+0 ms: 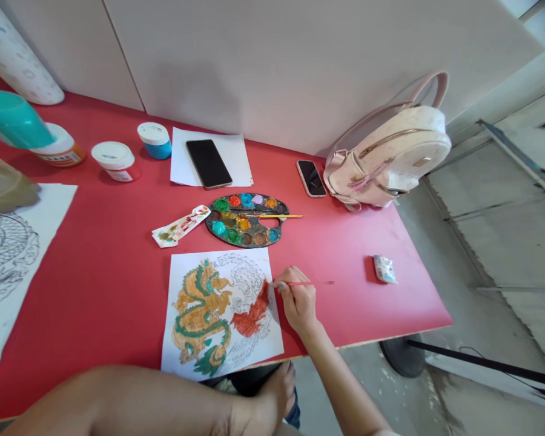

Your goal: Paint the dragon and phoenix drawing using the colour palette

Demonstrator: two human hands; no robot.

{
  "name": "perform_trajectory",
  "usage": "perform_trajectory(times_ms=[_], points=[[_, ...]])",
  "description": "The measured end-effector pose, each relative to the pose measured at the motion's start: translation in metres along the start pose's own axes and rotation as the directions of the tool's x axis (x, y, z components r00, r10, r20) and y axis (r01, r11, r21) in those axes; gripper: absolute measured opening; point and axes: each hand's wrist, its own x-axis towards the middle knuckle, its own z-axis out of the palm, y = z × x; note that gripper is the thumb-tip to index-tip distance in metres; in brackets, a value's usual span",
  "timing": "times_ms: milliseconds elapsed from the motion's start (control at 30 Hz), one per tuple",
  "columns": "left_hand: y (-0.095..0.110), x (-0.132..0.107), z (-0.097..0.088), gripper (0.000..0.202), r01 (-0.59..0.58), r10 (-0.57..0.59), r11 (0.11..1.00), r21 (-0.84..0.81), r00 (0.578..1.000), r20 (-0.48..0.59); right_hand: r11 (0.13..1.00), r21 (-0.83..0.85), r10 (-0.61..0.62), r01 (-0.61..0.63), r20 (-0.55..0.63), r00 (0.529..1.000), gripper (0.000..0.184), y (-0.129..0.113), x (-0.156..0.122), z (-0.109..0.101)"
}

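Note:
My right hand [298,301] is closed in a pinch around a thin reddish paintbrush [315,283]. The brush lies nearly level, its end at my fingertips beside the right edge of a dragon drawing [203,312] on white paper. The dragon is coloured gold and green, and a red bird-like shape [254,315] is beside it; the remaining line work is bare. My left forearm crosses the bottom of the view, and my left hand [275,387] hangs by the table's front edge, its fingers mostly hidden. Above the paper sits a paint palette [254,239] with a yellow brush [281,216] across it.
A stained tissue [181,227] lies left of the palette. Farther back are a black phone [209,163] on paper, another phone [311,178] and a pink backpack [386,157]. Paint jars [115,160] stand left, near another drawing [9,266]. A small packet [384,269] lies right.

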Motion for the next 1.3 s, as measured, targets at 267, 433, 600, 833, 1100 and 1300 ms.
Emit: perform_trajectory(times_ms=[267, 433, 600, 833, 1100, 1300], points=[[-0.006, 0.013, -0.028, 0.042, 0.110, -0.110, 0.994, 0.003, 0.993, 0.031, 0.999, -0.007, -0.037, 0.038, 0.015, 0.999, 0.039, -0.002, 0.000, -0.001], [0.004, -0.010, -0.013, 0.040, -0.207, 0.190, 0.977, 0.050, 0.954, 0.234, 0.998, 0.054, 0.021, -0.020, -0.002, 1.000, 0.037, 0.000, -0.001, 0.000], [0.002, -0.011, -0.019, 0.042, -0.544, 0.405, 0.818, 0.189, 0.776, 0.484, 0.998, 0.064, 0.022, -0.022, -0.003, 1.000, 0.037, 0.000, -0.001, -0.001], [0.004, -0.014, -0.003, 0.046, -0.480, 0.406, 0.870, 0.118, 0.830, 0.383, 0.996, 0.081, 0.031, -0.030, -0.006, 1.000, 0.037, 0.000, 0.000, -0.001], [-0.009, 0.003, -0.051, 0.045, -0.703, 0.458, 0.595, 0.389, 0.694, 0.555, 0.989, 0.133, 0.064, -0.062, -0.015, 0.998, 0.038, 0.000, 0.002, -0.001], [-0.014, 0.006, -0.070, 0.068, -0.869, 0.456, 0.332, 0.366, 0.488, 0.744, 0.984, 0.163, -0.092, 0.071, 0.126, 0.988, 0.028, 0.008, 0.019, -0.002]])
